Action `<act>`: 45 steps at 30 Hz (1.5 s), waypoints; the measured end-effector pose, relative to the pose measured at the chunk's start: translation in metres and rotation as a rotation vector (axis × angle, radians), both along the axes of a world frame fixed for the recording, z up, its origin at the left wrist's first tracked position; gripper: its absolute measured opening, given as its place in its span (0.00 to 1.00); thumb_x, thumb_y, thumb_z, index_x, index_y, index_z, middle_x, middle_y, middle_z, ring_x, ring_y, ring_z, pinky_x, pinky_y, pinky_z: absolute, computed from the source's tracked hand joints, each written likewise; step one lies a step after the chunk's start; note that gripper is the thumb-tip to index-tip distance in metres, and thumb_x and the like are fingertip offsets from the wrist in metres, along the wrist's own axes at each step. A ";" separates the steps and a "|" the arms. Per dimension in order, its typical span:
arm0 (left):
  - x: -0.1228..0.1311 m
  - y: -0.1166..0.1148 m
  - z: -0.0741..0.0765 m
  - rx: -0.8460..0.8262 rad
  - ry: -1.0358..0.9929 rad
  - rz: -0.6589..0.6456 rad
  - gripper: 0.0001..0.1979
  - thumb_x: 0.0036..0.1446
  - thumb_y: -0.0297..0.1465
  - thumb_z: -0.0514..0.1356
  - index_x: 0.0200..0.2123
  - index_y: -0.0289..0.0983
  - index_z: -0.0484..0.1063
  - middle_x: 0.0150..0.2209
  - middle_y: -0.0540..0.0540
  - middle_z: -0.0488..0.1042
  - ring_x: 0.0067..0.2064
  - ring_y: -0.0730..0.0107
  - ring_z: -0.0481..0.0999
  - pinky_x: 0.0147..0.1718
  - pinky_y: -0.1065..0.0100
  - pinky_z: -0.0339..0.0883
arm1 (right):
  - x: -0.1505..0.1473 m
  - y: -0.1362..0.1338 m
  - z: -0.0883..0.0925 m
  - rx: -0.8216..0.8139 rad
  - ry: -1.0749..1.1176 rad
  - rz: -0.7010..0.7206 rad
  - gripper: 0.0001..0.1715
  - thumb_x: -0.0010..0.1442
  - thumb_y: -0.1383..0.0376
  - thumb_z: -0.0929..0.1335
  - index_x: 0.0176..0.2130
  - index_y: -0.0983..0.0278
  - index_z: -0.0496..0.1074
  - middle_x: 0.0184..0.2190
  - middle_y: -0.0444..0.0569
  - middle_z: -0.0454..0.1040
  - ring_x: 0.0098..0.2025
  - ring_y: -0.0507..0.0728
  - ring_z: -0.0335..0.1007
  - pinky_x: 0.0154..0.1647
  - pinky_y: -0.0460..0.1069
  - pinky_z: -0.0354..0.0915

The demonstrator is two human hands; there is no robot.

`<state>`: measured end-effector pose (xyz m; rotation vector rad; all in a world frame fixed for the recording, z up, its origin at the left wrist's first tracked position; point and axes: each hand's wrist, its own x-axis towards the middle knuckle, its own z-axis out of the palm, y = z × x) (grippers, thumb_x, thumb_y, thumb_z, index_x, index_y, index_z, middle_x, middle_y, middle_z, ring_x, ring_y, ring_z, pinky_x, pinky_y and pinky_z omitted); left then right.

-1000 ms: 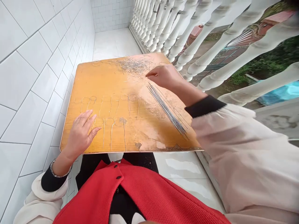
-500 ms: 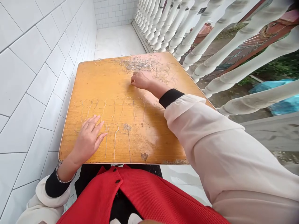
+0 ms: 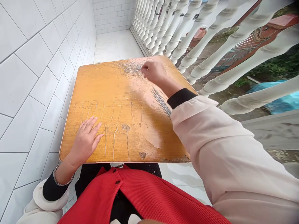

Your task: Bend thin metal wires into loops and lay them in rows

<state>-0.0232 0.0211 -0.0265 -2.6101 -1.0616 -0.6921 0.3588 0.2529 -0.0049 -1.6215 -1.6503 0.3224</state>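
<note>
My left hand [image 3: 88, 137] lies flat with fingers spread near the table's front left, over part of a row of thin looped wires [image 3: 113, 140]. Another row of wire loops with straight tails [image 3: 118, 110] runs across the wooden table [image 3: 100, 81] just beyond it. My right hand [image 3: 153, 73] is raised at the far right, beside a tangled heap of fine wires [image 3: 132, 67]. Its fingers are closed together and slightly blurred; whether they hold a wire cannot be made out. Beneath my right forearm lies a bundle of straight grey wires [image 3: 161, 101], partly covered by the sleeve.
White tiled wall [image 3: 32, 77] runs close along the table's left side. On the right stands a white balustrade [image 3: 210, 67], with a blue sheet [image 3: 277, 96] beyond it. The tabletop's surface is worn and chipped at the front edge [image 3: 175, 159].
My right hand has moved right and away from me, toward the wire heap's right side. The straight wire bundle now shows under my forearm. My left hand stays nearly still.
</note>
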 end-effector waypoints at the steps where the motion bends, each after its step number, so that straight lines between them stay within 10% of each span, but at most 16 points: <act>1: -0.001 0.000 0.001 -0.005 -0.003 0.003 0.15 0.68 0.31 0.58 0.54 0.28 0.73 0.57 0.30 0.76 0.60 0.43 0.77 0.55 0.44 0.77 | 0.001 0.001 0.014 0.035 0.131 -0.076 0.17 0.61 0.79 0.67 0.25 0.63 0.68 0.18 0.41 0.69 0.24 0.50 0.67 0.28 0.47 0.60; 7: -0.009 0.008 0.008 -0.158 -0.108 0.006 0.18 0.69 0.34 0.57 0.56 0.30 0.73 0.59 0.32 0.76 0.62 0.48 0.76 0.58 0.46 0.75 | -0.001 -0.013 0.090 0.220 0.583 -0.160 0.21 0.67 0.81 0.63 0.26 0.62 0.63 0.15 0.35 0.69 0.14 0.45 0.62 0.15 0.43 0.51; 13: -0.013 0.021 0.036 -0.602 -0.458 -0.004 0.14 0.65 0.38 0.61 0.49 0.38 0.79 0.55 0.41 0.81 0.56 0.57 0.81 0.59 0.51 0.76 | -0.003 -0.077 0.122 0.383 0.788 0.048 0.21 0.61 0.82 0.64 0.22 0.64 0.67 0.15 0.42 0.72 0.11 0.44 0.56 0.13 0.44 0.42; 20: 0.048 0.034 0.078 -0.941 -1.031 -0.128 0.14 0.66 0.40 0.62 0.47 0.36 0.77 0.45 0.41 0.84 0.44 0.68 0.84 0.40 0.70 0.79 | -0.045 -0.182 0.082 -0.239 0.574 0.412 0.10 0.59 0.67 0.74 0.27 0.64 0.74 0.16 0.43 0.70 0.14 0.45 0.51 0.14 0.46 0.41; 26: 0.093 0.019 0.083 -1.101 -0.899 -0.137 0.14 0.68 0.39 0.60 0.40 0.33 0.77 0.35 0.42 0.82 0.35 0.72 0.82 0.33 0.73 0.72 | -0.083 -0.242 0.043 -0.110 0.310 0.349 0.13 0.59 0.58 0.76 0.28 0.61 0.75 0.18 0.42 0.71 0.17 0.47 0.55 0.17 0.46 0.50; 33: 0.091 -0.020 0.085 -0.996 -0.726 -0.095 0.07 0.58 0.22 0.65 0.27 0.32 0.75 0.23 0.48 0.76 0.25 0.76 0.74 0.31 0.71 0.68 | -0.105 -0.286 0.030 0.108 0.139 0.223 0.13 0.63 0.55 0.72 0.31 0.59 0.76 0.21 0.44 0.74 0.23 0.51 0.62 0.23 0.49 0.60; 45: 0.072 -0.026 0.074 -0.962 -0.931 -0.050 0.10 0.58 0.16 0.61 0.27 0.33 0.70 0.22 0.52 0.75 0.23 0.81 0.74 0.28 0.75 0.70 | -0.113 -0.299 0.002 -0.130 0.454 0.371 0.09 0.57 0.59 0.74 0.33 0.63 0.77 0.24 0.45 0.78 0.18 0.47 0.61 0.18 0.45 0.59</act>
